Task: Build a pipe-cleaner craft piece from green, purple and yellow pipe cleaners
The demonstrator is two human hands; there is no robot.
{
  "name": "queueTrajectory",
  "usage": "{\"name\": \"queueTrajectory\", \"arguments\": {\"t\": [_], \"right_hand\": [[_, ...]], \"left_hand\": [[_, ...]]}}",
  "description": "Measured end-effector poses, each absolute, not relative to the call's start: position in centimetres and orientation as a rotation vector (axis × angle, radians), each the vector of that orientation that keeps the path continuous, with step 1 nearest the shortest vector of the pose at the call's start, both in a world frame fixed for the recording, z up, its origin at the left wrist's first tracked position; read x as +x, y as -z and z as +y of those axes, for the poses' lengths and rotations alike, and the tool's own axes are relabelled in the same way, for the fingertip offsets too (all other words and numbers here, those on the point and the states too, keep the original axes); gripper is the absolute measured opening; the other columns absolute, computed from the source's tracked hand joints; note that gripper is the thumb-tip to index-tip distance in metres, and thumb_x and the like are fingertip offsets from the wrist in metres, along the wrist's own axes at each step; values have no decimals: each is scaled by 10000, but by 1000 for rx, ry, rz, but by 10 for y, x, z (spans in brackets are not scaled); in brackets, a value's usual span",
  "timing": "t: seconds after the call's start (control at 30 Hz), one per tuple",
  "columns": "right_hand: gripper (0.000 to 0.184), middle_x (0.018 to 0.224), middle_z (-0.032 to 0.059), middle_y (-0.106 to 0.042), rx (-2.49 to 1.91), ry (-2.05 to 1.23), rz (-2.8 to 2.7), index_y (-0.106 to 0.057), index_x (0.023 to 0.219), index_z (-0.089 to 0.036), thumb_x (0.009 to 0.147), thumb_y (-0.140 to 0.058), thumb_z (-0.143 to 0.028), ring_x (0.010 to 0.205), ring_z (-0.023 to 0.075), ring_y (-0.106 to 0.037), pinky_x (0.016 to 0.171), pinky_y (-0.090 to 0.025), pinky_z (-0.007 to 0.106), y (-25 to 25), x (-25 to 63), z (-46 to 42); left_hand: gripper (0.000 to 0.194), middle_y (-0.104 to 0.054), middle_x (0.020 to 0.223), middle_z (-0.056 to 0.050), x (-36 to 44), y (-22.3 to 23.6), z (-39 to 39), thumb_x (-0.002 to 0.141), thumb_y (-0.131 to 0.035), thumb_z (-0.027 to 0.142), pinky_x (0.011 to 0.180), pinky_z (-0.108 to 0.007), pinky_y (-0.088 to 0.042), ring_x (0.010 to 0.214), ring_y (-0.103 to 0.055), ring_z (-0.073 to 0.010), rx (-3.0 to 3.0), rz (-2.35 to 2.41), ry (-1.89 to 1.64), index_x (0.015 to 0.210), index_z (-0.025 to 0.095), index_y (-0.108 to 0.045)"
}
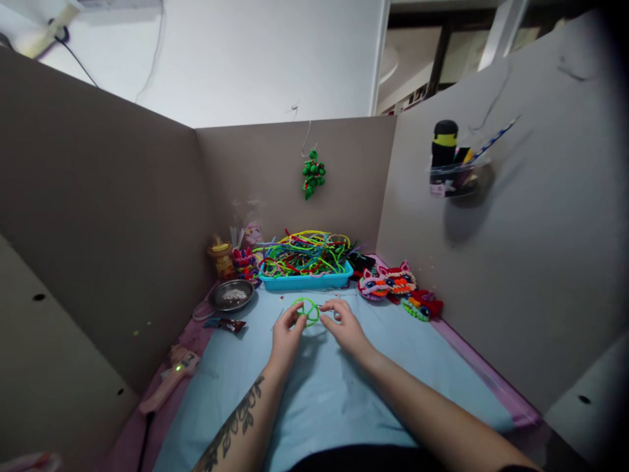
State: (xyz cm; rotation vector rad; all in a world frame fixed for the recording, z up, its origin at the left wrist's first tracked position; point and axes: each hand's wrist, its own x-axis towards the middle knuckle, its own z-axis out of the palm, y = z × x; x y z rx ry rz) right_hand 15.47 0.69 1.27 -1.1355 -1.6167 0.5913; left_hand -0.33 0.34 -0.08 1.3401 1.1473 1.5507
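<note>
A bright green pipe cleaner [308, 300], bent into a ring with strands crossing inside, is held up just above the blue table cover. My left hand [286, 335] pinches its left side between thumb and fingers. At the ring's right edge, my right hand [348, 330] has its thumb and forefinger closed in on it. A small silvery thing [337, 315] shows by the curled fingers of that hand; its kind is too small to tell. Behind both hands stands a blue tray [304, 282] heaped with multicoloured pipe cleaners [307, 252].
On the left are a metal bowl [230, 295] with small pale bits, a dark-tipped tool [226, 324] and a pink glue gun [170, 387] with a lit green light. Fuzzy colourful figures [376, 286] lie at right. Grey panels enclose the table; a cup of pens [455, 180] hangs right.
</note>
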Motion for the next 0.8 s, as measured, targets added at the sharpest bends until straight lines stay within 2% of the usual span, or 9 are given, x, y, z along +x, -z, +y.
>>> {"name": "queueTrajectory", "arguments": {"t": [0.13, 0.27, 0.37, 0.47, 0.67, 0.8], "right_hand": [[238, 967, 51, -589, -1110, -667, -1667, -603, 903, -199, 736, -567, -365, 940, 201, -541, 733, -450, 296, -55, 179, 28], [223, 802, 33, -635, -1176, -644, -1702, -614, 824, -164, 723, -549, -352, 752, 162, -577, 664, -447, 253, -85, 198, 79], [168, 715, 19, -645, -1457, -554, -1678, -632, 760, -157, 720, -518, -273, 665, 143, -581, 603, -429, 222, -85, 201, 123], [131, 650, 28, -640, -1551, -509, -1661, -631, 687, -146, 697, -515, -208, 618, 150, -577, 563, -415, 222, -73, 192, 158], [149, 762, 30, -664, -1586, -402, -1656, -625, 753, -173, 710, -483, -171, 701, 152, -595, 627, -437, 225, -52, 147, 195], [197, 836, 37, -656, -1519, -326, -1703, -600, 867, -179, 756, -438, -189, 773, 162, -596, 705, -453, 251, -46, 106, 205]], "left_hand": [[423, -614, 696, -15, -7, 0, 6, 666, -674, 355, 599, -226, -402, 634, -527, -119, 1186, 1152, -1591, 1029, 138, -652], [409, -642, 772, -40, -8, 0, 7, 647, -685, 368, 635, -237, -404, 701, -542, -137, 1092, 1127, -1623, 985, 139, -675], [445, -604, 698, -15, -10, 1, 7, 650, -682, 382, 609, -233, -385, 652, -523, -124, 1066, 1116, -1644, 1021, 137, -651], [536, -528, 616, 27, -11, 2, 8, 653, -681, 371, 569, -220, -356, 581, -482, -102, 1016, 1105, -1638, 1119, 128, -576], [611, -538, 655, 28, -13, 4, 11, 698, -632, 346, 622, -235, -384, 616, -518, -114, 871, 1131, -1654, 1241, 173, -411], [551, -593, 856, -25, -15, 7, 12, 711, -616, 332, 686, -267, -413, 736, -569, -136, 789, 1207, -1637, 1219, 231, -430]]}}
